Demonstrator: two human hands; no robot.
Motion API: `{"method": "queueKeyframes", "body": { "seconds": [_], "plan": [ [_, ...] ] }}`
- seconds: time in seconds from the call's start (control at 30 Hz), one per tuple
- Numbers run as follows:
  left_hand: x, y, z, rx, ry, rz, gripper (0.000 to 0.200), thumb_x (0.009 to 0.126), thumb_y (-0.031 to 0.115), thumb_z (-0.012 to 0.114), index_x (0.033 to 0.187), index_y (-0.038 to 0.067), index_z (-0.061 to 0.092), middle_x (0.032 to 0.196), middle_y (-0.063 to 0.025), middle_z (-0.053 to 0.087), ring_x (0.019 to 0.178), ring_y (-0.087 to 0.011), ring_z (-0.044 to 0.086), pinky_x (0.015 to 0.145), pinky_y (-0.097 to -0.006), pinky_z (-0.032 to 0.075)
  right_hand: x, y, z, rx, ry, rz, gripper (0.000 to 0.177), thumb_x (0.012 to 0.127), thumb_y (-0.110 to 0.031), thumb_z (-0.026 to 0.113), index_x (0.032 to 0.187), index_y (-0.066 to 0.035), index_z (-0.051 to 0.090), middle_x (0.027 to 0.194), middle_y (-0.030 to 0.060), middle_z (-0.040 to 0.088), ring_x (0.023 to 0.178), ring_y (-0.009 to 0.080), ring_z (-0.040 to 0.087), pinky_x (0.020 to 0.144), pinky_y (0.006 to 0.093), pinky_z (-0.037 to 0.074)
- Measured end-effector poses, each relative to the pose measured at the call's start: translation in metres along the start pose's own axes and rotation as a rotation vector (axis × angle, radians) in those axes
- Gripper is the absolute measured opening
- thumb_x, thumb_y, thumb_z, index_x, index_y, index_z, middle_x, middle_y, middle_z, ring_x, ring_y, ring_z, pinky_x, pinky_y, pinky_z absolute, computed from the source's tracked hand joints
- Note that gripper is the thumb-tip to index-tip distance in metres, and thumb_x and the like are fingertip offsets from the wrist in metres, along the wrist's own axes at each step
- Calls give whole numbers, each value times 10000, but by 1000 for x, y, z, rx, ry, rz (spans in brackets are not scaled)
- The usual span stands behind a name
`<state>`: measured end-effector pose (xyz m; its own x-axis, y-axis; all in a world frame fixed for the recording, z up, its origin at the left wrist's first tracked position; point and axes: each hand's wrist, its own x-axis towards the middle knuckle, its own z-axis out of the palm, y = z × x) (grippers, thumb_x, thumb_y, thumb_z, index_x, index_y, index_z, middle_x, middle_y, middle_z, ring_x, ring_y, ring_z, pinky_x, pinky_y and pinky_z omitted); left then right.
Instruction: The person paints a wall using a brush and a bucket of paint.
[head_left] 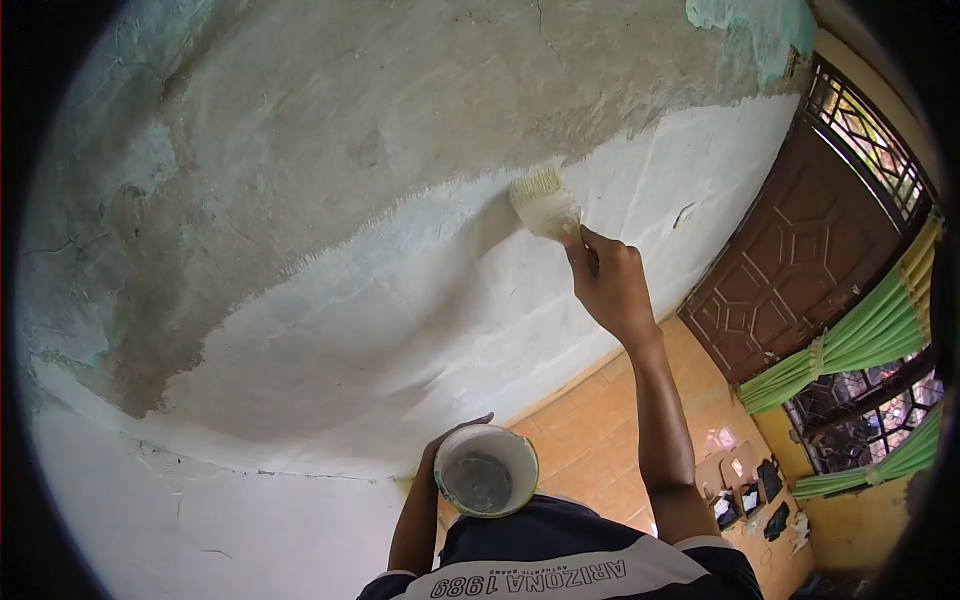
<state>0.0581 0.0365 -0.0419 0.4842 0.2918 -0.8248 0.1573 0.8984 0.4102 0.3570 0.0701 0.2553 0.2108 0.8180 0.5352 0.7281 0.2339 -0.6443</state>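
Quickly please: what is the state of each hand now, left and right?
Left hand: closed around a small white bucket.
Right hand: closed on a paintbrush, its bristles against the wall.

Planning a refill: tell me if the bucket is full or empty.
Nearly empty: the bucket shows bare inner wall, only a grey layer at bottom.

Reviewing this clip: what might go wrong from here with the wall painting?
1. The right hand holds the wide, pale-bristled paintbrush above the wrist, so paint may run down the arm or drip onto the orange tiled floor.
2. The left hand grips the small white plastic pail just above the dark striped shirt; a tilt could spill paint onto it.
3. The rough, cracked grey plaster wall may take paint patchily.
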Motion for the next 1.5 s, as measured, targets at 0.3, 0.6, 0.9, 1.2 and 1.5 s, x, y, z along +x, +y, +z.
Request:
{"method": "queueKeyframes", "body": {
  "seconds": [0.3,0.6,0.9,1.2,1.5],
  "plan": [
    [-17,3,8,-27,34,33,413,961,551,767,896,143,758,822,-26,731,726,-160,676,747,-376,589,-10,10,-27,-96,-196,6,314,1080,-242,624,1008,54,698,630,218,522,542,252,390,574,438,422],
    [-23,4,8,2,-9,24,488,997,596,700,891,123,759,817,-37,737,685,-160,666,709,-374,584,17,-37,-56,-125,-37,-26,264,1065,-207,607,1047,48,675,777,289,672,751,500,666,661,524,500],
    [-25,1,5,-33,-3,50,409,973,542,756,894,140,753,813,-36,732,712,-172,676,728,-387,590,8,-14,-15,-209,-97,0,226,1067,-215,599,1131,-1,630,747,236,711,729,466,711,660,552,561],
    [-26,1,17,17,17,7,433,948,563,778,848,144,733,791,-37,720,686,-182,663,709,-393,578,2,-13,-9,-243,-102,22,221,1071,-208,583,1144,-4,626,726,225,708,700,455,712,659,549,570],
    [-20,-7,10,5,6,-17,453,962,582,754,833,148,731,781,-36,717,674,-187,657,691,-398,566,-10,-4,-7,-264,-163,73,243,1059,-211,593,1143,13,636,733,235,712,722,463,722,669,553,585]
  ]
}}
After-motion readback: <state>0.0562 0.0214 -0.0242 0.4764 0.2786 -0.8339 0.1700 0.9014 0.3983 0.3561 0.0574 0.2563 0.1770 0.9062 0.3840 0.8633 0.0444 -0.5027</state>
